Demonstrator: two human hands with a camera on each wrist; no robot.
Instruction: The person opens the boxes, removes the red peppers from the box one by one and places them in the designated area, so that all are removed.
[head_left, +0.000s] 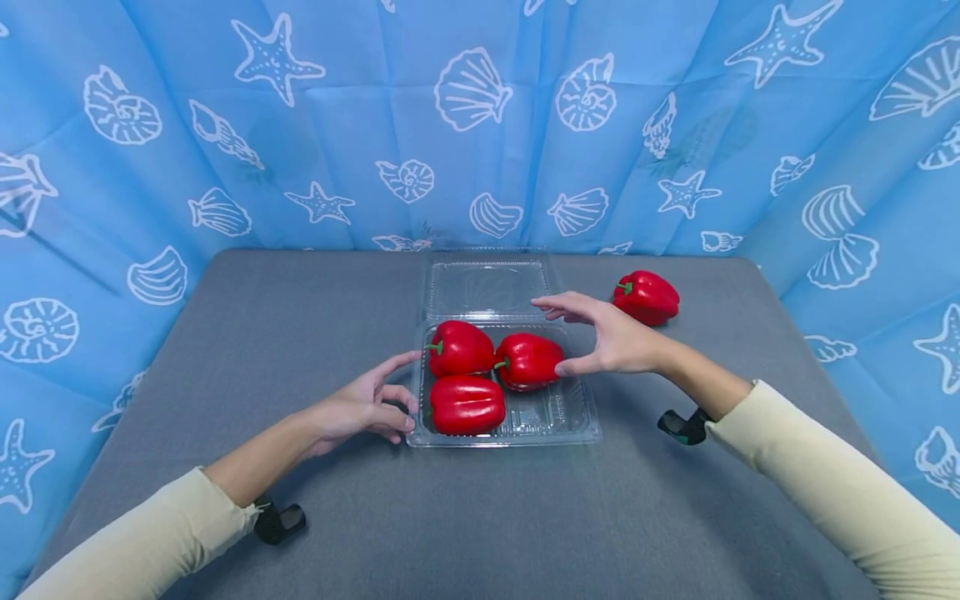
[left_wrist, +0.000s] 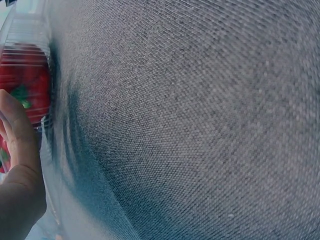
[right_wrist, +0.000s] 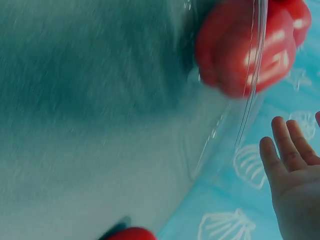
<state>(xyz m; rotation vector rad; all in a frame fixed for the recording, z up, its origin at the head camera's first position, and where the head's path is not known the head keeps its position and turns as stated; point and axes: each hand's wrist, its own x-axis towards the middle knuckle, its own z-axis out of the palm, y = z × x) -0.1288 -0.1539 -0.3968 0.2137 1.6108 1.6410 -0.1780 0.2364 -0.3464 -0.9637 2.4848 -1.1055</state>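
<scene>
A clear plastic clamshell container (head_left: 551, 417) lies open on the grey table, its lid (head_left: 491, 287) folded back. Inside sit three red bell peppers: one at the back left (head_left: 461, 348), one at the front left (head_left: 467, 406) and one further right (head_left: 531, 362). My left hand (head_left: 360, 408) rests at the container's left side, index finger extended and the others loosely bent. Over the container's right side, my right hand (head_left: 611, 337) spreads its thumb and fingers apart, holding nothing. Its thumb is near the right-hand pepper; whether they touch, I cannot tell.
Another red bell pepper (head_left: 648, 297) lies on the table (head_left: 300, 317) at the back right, behind my right wrist. A blue curtain (head_left: 495, 167) with white shells and starfish hangs along the table's far edge and sides.
</scene>
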